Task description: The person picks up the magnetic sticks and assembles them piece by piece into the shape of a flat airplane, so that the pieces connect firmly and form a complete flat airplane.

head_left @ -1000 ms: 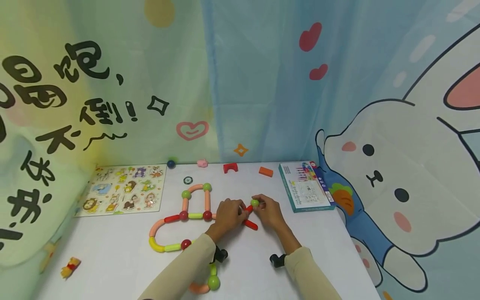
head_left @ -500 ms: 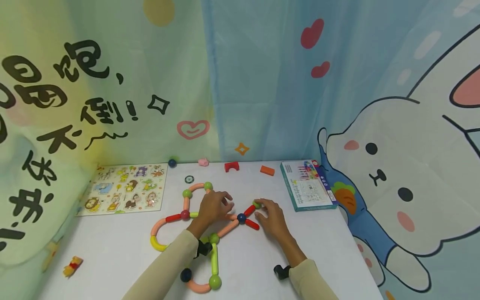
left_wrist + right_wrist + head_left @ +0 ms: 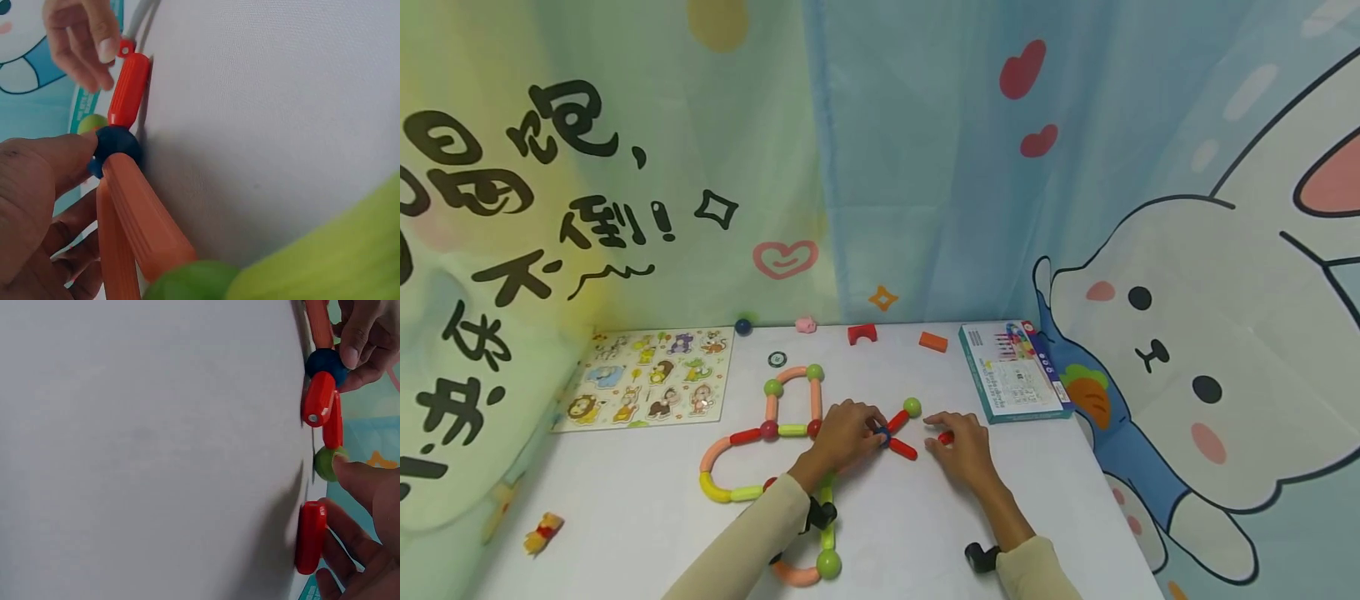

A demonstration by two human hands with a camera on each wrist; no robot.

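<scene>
My left hand [image 3: 846, 433] pinches a dark blue ball [image 3: 119, 145], and two salmon rods run back from it to a green ball [image 3: 190, 282]. Two red rods fork from the blue ball; one ends in a small green ball [image 3: 912, 407]. Just right of this fork is my right hand [image 3: 962, 450], its thumb apart from its fingers. A separate short red rod [image 3: 311, 537] lies at these fingers in the right wrist view; whether they grip it is unclear. The left forearm hides part of the joined figure.
Joined rods and balls curve left, with a yellow bend [image 3: 713, 492]. A picture board [image 3: 647, 379] stands at back left, a boxed set [image 3: 1015, 371] at back right. Between them lie a red arch [image 3: 862, 333] and orange block [image 3: 933, 342]. A bear figure [image 3: 542, 533] is at front left.
My left hand moved off the blue ball, then came back to it. My right hand left the green ball and shifted right; a loose red rod now shows at its fingers.
</scene>
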